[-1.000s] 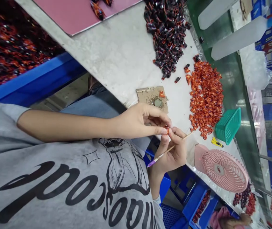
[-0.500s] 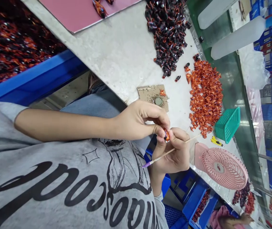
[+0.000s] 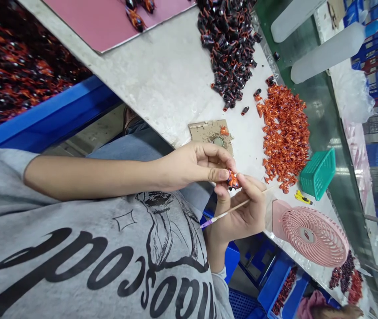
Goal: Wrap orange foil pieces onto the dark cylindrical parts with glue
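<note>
Head view: both hands meet just right of the frame's middle, below the table (image 3: 162,75) edge. The left hand (image 3: 192,166), reaching in from the left of the frame, pinches a small orange-and-dark piece (image 3: 232,180) between thumb and forefinger, fingers closed tight on it. The right hand (image 3: 242,217), just below, grips a thin stick (image 3: 232,210) across its curled fingers, and its forefinger touches the piece from the right.

A second ago only a red speck showed between the fingertips. Half a second ago the piece was wedged between both thumbs. Now it stands clear of the left fingertips, with more of its orange and dark surface in sight. The stick's purple end has stayed at the lower left, and its pale tip points toward the right. I judge that the piece has been turned or pushed outward in the pinch, so the handwork on it is under way and not finished.

On the table further up are a dark heap (image 3: 229,48), an orange heap (image 3: 285,133), a small card (image 3: 209,132), a green basket (image 3: 318,173) and a pink fan (image 3: 313,237).
</note>
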Demonstrator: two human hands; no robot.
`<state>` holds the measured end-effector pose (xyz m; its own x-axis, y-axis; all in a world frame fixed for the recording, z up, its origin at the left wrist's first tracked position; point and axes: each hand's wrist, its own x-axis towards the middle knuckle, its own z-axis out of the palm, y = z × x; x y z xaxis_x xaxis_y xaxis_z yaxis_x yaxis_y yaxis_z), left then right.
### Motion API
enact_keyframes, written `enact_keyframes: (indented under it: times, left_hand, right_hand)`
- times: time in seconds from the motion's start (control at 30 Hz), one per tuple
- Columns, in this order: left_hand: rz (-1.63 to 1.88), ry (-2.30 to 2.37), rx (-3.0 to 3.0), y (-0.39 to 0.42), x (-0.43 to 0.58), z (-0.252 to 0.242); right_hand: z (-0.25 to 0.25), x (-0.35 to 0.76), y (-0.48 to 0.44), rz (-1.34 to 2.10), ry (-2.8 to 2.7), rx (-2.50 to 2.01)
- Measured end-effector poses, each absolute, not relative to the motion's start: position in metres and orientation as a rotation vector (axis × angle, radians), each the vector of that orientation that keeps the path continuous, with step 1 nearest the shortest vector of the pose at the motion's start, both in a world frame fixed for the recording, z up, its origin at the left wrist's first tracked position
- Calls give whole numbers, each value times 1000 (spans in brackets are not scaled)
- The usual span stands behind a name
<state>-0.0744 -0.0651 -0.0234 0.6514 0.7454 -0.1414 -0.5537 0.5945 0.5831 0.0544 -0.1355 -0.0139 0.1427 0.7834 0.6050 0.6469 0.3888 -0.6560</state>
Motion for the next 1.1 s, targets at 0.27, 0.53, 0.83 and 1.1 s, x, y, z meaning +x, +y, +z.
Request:
enact_keyframes:
  times: [0.27, 0.53, 0.83, 1.1]
  left_hand:
    - [649, 298, 360, -66, -75, -23]
    - [928, 506, 754, -68, -75, -25]
    - [1057, 573, 1172, -54, -81, -29]
    - [1217, 1431, 2165, 48, -179, -35]
  right_hand:
    - [-9, 53, -132, 65, -1576, -1320]
    - [-10, 47, -130, 32, -1616, -1287]
    - [-31, 50, -117, 129, -1546, -1222]
    - [-61, 92, -98, 431, -1344, -1375]
